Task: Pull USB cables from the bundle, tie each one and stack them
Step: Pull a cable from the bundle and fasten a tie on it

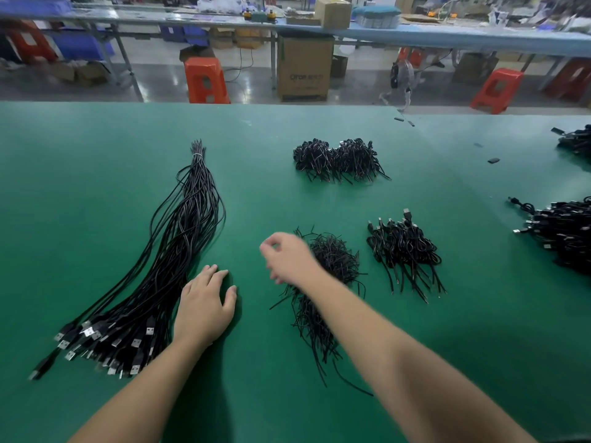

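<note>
A long bundle of black USB cables lies on the left of the green table, tied at its far end, with the plugs fanned out near me. My left hand rests flat on the table, its fingers straight, against the bundle's right side. My right hand is blurred and hovers over a loose pile of thin black ties; its fingers are loosely curled and I see nothing in them. Stacks of tied cables lie at the near right and the far middle.
More heaps of black cables sit at the right edge and far right corner. Small black bits are scattered on the table's far right. Beyond the far edge are red stools, a cardboard box and another workbench.
</note>
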`<state>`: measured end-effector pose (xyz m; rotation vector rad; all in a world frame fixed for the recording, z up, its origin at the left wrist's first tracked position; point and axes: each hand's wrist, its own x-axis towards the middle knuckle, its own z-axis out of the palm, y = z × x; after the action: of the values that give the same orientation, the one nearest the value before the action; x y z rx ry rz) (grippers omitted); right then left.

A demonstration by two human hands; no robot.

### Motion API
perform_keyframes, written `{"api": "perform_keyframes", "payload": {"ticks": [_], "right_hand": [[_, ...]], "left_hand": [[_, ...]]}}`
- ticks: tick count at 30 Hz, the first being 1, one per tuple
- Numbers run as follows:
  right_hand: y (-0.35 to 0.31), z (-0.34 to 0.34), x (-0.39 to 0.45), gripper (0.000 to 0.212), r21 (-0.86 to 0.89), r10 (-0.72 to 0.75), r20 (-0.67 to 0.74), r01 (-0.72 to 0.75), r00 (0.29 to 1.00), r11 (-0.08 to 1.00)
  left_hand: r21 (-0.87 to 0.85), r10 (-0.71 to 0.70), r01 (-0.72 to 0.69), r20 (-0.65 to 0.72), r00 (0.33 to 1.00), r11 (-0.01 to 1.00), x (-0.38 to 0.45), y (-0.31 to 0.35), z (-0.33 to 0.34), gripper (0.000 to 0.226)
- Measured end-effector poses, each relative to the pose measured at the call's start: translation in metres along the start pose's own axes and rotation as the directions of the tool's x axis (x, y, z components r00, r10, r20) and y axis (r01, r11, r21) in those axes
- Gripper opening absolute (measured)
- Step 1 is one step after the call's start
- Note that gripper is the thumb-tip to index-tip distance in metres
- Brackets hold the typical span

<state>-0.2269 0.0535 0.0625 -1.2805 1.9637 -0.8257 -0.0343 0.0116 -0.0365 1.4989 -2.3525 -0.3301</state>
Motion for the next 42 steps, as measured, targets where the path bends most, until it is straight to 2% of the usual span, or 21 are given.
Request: {"api": "perform_keyframes", "payload": {"ticks": [2, 4, 6, 8, 11, 13, 16, 17, 18, 19, 20, 21, 22, 23, 25, 29, 35, 39, 42], "right_hand": [[0.002, 0.043, -0.018, 0.024, 0.083, 0.055, 0.087, -0.062, 0.995, 0.995], [0.008, 0.076, -0.032, 0.024, 0.040, 0.081, 0.117, -0.086, 0.990, 0.995], [0.015, 0.091, -0.040, 0.021, -0.070, 0.053, 0.082, -0.048, 0.995, 0.996], [0.019, 0.093, -0.042, 0.021, -0.105, 0.012, 0.069, -0.005, 0.998, 0.994], [0.023, 0.094, -0.046, 0.028, -0.149, -0.049, 0.129, 0.069, 0.990, 0.986], [0.026, 0.099, -0.051, 0.033, -0.234, -0.086, 0.167, 0.124, 0.982, 0.964], [0.026, 0.103, -0.052, 0.032, -0.278, -0.099, 0.181, 0.147, 0.978, 0.949], [0.025, 0.102, -0.052, 0.031, -0.273, -0.090, 0.191, 0.141, 0.978, 0.952], [0.025, 0.101, -0.051, 0.030, -0.262, -0.078, 0.203, 0.131, 0.976, 0.956], [0.025, 0.100, -0.051, 0.029, -0.250, -0.069, 0.216, 0.124, 0.974, 0.960], [0.025, 0.098, -0.051, 0.029, -0.242, -0.066, 0.227, 0.122, 0.972, 0.963], [0.025, 0.098, -0.051, 0.028, -0.241, -0.068, 0.235, 0.126, 0.970, 0.962], [0.024, 0.097, -0.052, 0.028, -0.242, -0.071, 0.240, 0.130, 0.968, 0.962], [0.024, 0.097, -0.052, 0.028, -0.241, -0.070, 0.245, 0.131, 0.967, 0.962], [0.025, 0.096, -0.052, 0.029, -0.237, -0.064, 0.250, 0.125, 0.966, 0.963], [0.025, 0.094, -0.053, 0.030, -0.220, -0.063, 0.262, 0.123, 0.963, 0.968], [0.025, 0.094, -0.054, 0.030, -0.207, -0.063, 0.279, 0.124, 0.958, 0.971], [0.025, 0.093, -0.054, 0.030, -0.187, -0.068, 0.281, 0.124, 0.957, 0.974], [0.025, 0.092, -0.054, 0.030, -0.176, -0.070, 0.287, 0.124, 0.955, 0.977]], "left_hand": [[-0.032, -0.004, 0.003, -0.005, 1.000, 0.999, 0.001, 0.000, -0.001, 0.045], [-0.073, -0.017, 0.016, -0.006, 1.000, 0.997, 0.002, -0.001, -0.002, 0.042], [-0.116, -0.030, 0.031, 0.004, 1.000, 0.993, 0.004, -0.002, -0.004, 0.040], [-0.164, -0.041, 0.042, 0.010, 0.999, 0.986, 0.004, -0.002, -0.004, 0.037], [-0.274, -0.086, 0.091, 0.031, 0.996, 0.957, 0.007, -0.001, -0.008, 0.029], [-0.427, -0.140, 0.162, 0.082, 0.987, 0.890, 0.011, 0.001, -0.017, 0.023], [-0.635, -0.193, 0.272, 0.191, 0.962, 0.723, 0.018, -0.002, -0.041, 0.020], [-0.612, -0.189, 0.256, 0.174, 0.966, 0.748, 0.020, -0.006, -0.049, 0.018], [-0.503, -0.180, 0.212, 0.113, 0.977, 0.838, 0.021, -0.013, -0.058, 0.015], [-0.311, -0.157, 0.160, 0.035, 0.987, 0.937, 0.023, -0.021, -0.065, 0.014], [-0.084, -0.119, 0.116, -0.027, 0.993, 0.990, 0.023, -0.029, -0.073, 0.017], [0.118, -0.089, 0.092, -0.033, 0.995, 0.989, 0.022, -0.036, -0.080, 0.023], [0.264, -0.093, 0.085, 0.017, 0.996, 0.961, 0.022, -0.042, -0.086, 0.029], [0.369, -0.114, 0.076, 0.082, 0.990, 0.926, 0.021, -0.048, -0.091, 0.032], [0.474, -0.135, 0.048, 0.150, 0.979, 0.879, 0.018, -0.056, -0.095, 0.027], [0.519, -0.083, 0.008, 0.121, 0.989, 0.855, 0.012, -0.061, -0.096, 0.015], [0.551, -0.106, 0.042, 0.085, 0.991, 0.833, 0.010, -0.056, -0.104, 0.017], [0.442, -0.128, 0.099, 0.036, 0.991, 0.891, 0.010, -0.050, -0.108, 0.016], [0.267, -0.171, 0.153, 0.048, 0.984, 0.952, 0.014, -0.042, -0.110, 0.016]]}}
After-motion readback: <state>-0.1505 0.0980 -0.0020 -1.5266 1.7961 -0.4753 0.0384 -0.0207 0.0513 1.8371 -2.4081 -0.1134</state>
